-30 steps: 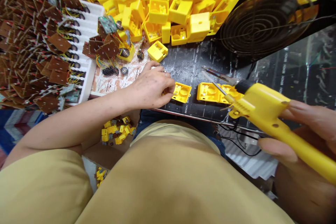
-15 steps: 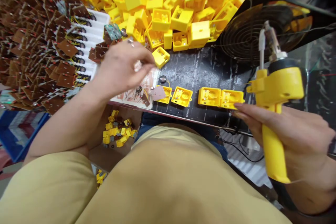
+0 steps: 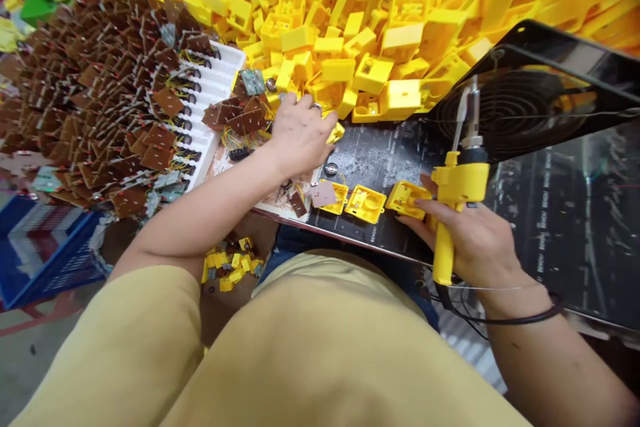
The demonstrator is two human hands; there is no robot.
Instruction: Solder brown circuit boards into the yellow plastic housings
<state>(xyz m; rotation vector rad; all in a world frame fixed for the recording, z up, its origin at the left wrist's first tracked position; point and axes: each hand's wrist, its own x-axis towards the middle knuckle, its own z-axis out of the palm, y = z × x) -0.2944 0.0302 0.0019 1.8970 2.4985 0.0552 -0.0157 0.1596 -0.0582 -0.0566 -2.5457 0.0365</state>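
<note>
Below and well left of the black bench mat with white lettering sits a blue plastic crate; above it spreads a heap of flat brown circuit boards, reaching to a white ridged foam tray. Between that tray and the mat's left edge lies a smaller cluster of brown boards with yellow wires. At the mat's upper left, the left hand bends its fingers over a small yellow plastic box; I cannot tell whether it grips it. Nearer the front, on the mat's left part, are a round dark speaker and a shallow yellow plastic case with a pinkish-grey square board over its left side. A second shallow yellow case sits just beside it, near the mat's front edge. A narrow strip of mat separates that one from another yellow plastic case touched by the fingers of the right hand, which is wrapped round a yellow soldering gun, tip upward. Yellow plastic housings crowd the mat's far edge up to a black round-grilled fan, which limits room behind the tip; the mat's broadest bare stretch runs right of the hand.
</note>
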